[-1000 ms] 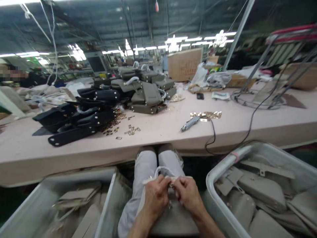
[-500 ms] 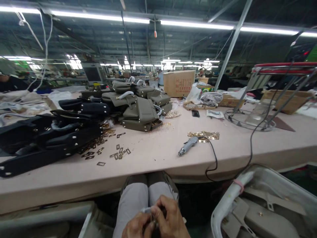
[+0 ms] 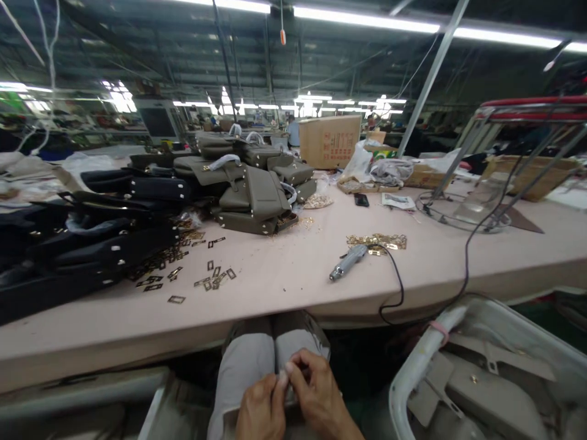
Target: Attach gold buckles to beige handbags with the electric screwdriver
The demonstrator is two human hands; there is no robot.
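Observation:
Both hands are low in the head view, over the person's lap below the table edge. My left hand (image 3: 262,406) has its fingers closed, thumb toward the other hand. My right hand (image 3: 316,391) is closed in a pinch, its fingertips meeting the left thumb. Whatever small thing lies between the fingertips is too hidden to name. Under the hands, something grey-brown (image 3: 230,421) rests on the lap. On the table (image 3: 270,269) lie a grey power screwdriver (image 3: 348,263), gold metal pieces (image 3: 383,241) and scattered rectangular metal frames (image 3: 215,278).
Dark bags (image 3: 92,244) and olive bags (image 3: 263,192) are piled at the left and centre. A bin (image 3: 403,382) holding grey-brown bag parts stands at the lower right, another (image 3: 158,391) at the lower left. A wire stand (image 3: 518,201) and a cardboard box (image 3: 330,143) are farther back.
The view has tilted down slightly and shifted. Both hands have turned a little, with the right fingers now higher and more of the grey-brown thing showing beneath them.

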